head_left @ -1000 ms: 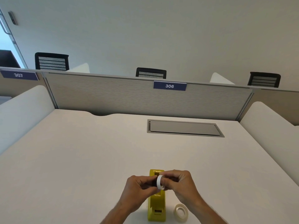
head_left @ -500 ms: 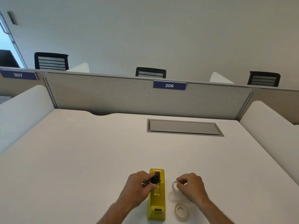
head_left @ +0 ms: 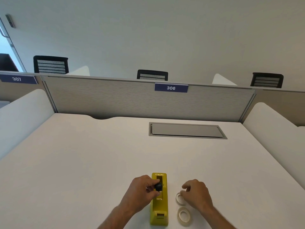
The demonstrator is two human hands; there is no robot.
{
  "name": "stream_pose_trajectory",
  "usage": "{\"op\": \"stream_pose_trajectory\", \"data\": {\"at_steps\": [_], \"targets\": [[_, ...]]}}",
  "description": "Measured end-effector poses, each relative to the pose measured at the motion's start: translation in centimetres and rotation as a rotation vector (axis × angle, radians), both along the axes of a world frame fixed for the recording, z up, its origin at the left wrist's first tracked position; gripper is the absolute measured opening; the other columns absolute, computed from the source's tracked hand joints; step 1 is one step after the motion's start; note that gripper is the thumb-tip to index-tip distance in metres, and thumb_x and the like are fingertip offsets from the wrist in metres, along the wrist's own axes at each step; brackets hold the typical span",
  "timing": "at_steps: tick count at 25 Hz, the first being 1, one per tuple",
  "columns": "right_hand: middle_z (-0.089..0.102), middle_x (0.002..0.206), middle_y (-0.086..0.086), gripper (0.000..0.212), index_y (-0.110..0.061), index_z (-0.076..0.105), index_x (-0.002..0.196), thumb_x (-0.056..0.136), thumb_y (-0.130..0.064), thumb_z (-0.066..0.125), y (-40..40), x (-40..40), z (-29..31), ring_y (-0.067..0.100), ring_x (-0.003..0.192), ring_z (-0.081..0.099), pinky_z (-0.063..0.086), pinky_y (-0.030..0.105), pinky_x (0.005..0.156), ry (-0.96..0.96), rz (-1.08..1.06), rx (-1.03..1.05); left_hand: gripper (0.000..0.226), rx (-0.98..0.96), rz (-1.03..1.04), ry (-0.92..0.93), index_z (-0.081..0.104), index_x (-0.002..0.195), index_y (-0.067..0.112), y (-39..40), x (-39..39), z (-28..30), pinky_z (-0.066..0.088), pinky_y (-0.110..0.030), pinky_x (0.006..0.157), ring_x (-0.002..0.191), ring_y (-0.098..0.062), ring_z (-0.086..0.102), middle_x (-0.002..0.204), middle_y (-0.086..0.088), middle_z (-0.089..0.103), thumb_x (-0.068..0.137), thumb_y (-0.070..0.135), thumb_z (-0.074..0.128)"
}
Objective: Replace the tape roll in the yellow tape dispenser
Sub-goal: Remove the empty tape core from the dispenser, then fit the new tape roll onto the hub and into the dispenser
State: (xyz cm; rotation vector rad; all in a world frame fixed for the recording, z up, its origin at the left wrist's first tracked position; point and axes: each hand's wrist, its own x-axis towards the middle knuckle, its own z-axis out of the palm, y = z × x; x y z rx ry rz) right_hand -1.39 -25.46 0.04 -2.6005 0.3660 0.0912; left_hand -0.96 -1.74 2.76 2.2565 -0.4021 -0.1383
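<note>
The yellow tape dispenser (head_left: pixel 159 208) lies lengthwise on the white desk near the front edge, its roll slot showing no roll. My left hand (head_left: pixel 141 194) pinches the black spool core (head_left: pixel 158 187) just above the slot's left rim. One clear tape roll (head_left: pixel 179 198) lies flat on the desk right of the dispenser, partly under my right hand (head_left: pixel 197 195), whose fingers curl loosely over it. A second clear tape roll (head_left: pixel 183 216) lies flat closer to me, untouched.
A grey cable hatch (head_left: pixel 187 130) is set into the desk (head_left: pixel 82 162) farther back. A fabric partition (head_left: pixel 132 100) with a "306" label closes the far side, and white curved side screens stand left and right. Black chair backs show behind the partition.
The hands separated. My right hand carried the tape roll off the black core and down onto the desk right of the dispenser; my left hand kept the core over the slot.
</note>
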Motion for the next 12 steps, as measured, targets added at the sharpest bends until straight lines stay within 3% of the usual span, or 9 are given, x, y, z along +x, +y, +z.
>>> {"op": "stream_pose_trajectory", "data": {"at_steps": [3, 6, 12], "targets": [[0.074, 0.077, -0.01, 0.018, -0.025, 0.077, 0.091, 0.073, -0.027, 0.083, 1.1, -0.1, 1.5, 0.007, 0.07, 0.068, 0.053, 0.015, 0.064, -0.222, 0.05, 0.275, 0.043, 0.018, -0.012, -0.031, 0.066, 0.125, 0.029, -0.2, 0.2, 0.3, 0.055, -0.023, 0.087, 0.089, -0.007, 0.064, 0.097, 0.014, 0.063, 0.084, 0.028, 0.077], [0.076, 0.087, -0.007, 0.033, -0.03, 0.075, 0.095, 0.065, -0.026, 0.089, 3.1, -0.4, 3.2, 0.009, 0.079, 0.071, 0.058, 0.021, 0.065, -0.158, 0.233, 0.608, 0.033, 0.028, -0.068, -0.082, 0.071, 0.116, 0.03, -0.3, 0.3, 0.5, 0.056, -0.026, 0.082, 0.084, -0.007, 0.064, 0.094, 0.01, 0.066, 0.083, 0.027, 0.077], [0.078, 0.092, -0.01, 0.039, -0.035, 0.077, 0.095, 0.064, -0.014, 0.089, 4.7, 0.2, 3.4, 0.009, 0.088, 0.074, 0.061, 0.026, 0.08, -0.104, 0.353, 0.649, 0.031, 0.061, -0.094, -0.151, 0.072, 0.112, 0.031, -0.2, 0.7, 0.4, 0.057, -0.026, 0.077, 0.081, -0.008, 0.062, 0.093, 0.009, 0.067, 0.082, 0.036, 0.077]]}}
